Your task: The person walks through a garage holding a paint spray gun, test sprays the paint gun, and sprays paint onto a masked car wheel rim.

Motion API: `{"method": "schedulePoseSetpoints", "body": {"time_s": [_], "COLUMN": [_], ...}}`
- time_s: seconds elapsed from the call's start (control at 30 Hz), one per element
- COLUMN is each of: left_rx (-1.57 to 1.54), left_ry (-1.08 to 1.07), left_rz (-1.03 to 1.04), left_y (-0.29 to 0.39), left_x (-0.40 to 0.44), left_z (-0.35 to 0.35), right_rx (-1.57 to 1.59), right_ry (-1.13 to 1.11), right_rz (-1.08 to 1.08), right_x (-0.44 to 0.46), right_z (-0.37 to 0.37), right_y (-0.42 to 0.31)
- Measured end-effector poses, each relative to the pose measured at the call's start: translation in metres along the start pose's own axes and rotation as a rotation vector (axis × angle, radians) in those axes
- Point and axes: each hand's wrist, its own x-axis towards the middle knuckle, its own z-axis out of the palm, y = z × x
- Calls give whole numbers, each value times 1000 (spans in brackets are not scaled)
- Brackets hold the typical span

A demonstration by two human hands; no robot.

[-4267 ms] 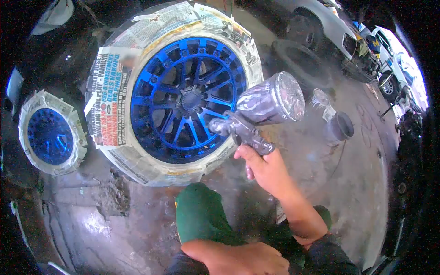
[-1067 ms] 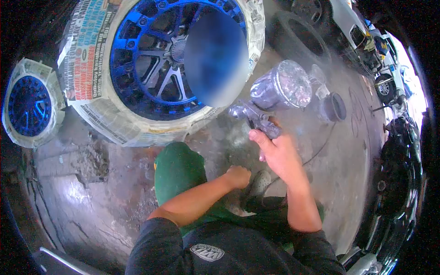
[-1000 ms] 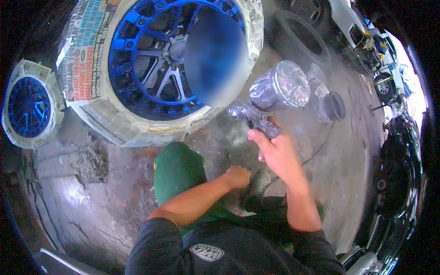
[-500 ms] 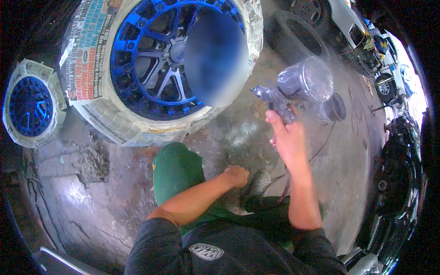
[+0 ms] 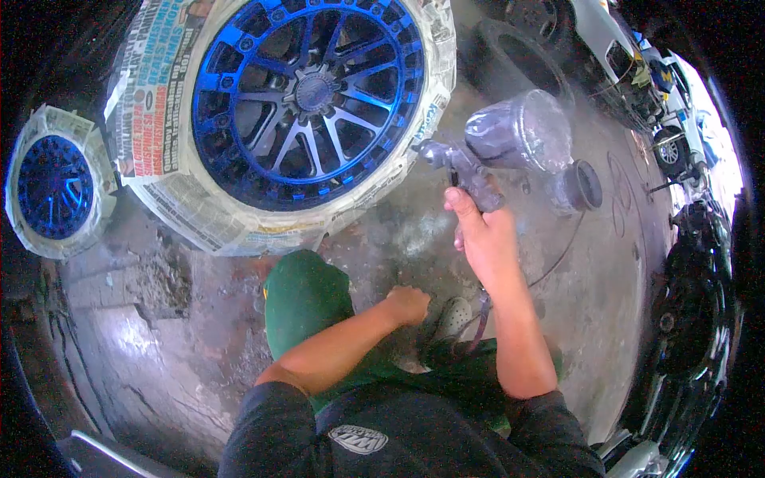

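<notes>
"Wheel [image 5: 315,90] first: where is it, and what surrounds it?"

"Upper centre of the frame, its face showing, with newspaper masking [image 5: 191,203] all around the blue rim. A smaller masked wheel [image 5: 54,187] sits at the far left."

"And the hands?"

"The right hand [image 5: 488,239] is wrapped around a spray gun [image 5: 470,169], right of centre. The left hand [image 5: 409,306] is curled into a loose fist, with nothing visible in it."

"Is the trigger pulled?"

"I can't tell; the fingers hide it."

"How would you work the gun well here?"

"Nozzle square to the face, gap constant, whole arm moving rather than a flick of the wrist. I'd overlap each pass and avoid lingering, since the blue could run near the spokes. The cup [image 5: 518,131] leans outward, so mind its tilt, and hold the hose [image 5: 484,315] clear of the masking."
</notes>
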Motion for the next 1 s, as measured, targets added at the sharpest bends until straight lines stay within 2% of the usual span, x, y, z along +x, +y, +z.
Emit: {"method": "schedulePoseSetpoints", "body": {"time_s": [0.13, 0.23, 0.53, 0.63, 0.77, 0.87, 1.0], "left_rx": [-2, -2, 22, 37, 27, 19, 0], "left_ry": [-33, -49, 11, 66, 39, 21, -2], "left_rz": [-20, -18, 5, 22, -9, -13, -18], "left_y": [2, 3, 1, -7, -11, -10, -3], "left_x": [2, 5, -6, -6, -4, -3, -2], "left_z": [0, 1, -8, -1, 3, 4, 2], "right_rx": [7, -26, 73, 49, 36, -39, 13], "right_ry": [129, 147, -45, 3, 165, 251, 261], "right_rz": [-6, -5, -129, -176, -218, -170, -223], "right_x": [5, 8, 16, 21, 29, 33, 34], "right_z": [-2, -3, 7, 4, -5, -14, -13], "right_y": [6, 1, -12, -15, -22, -29, -36]}}
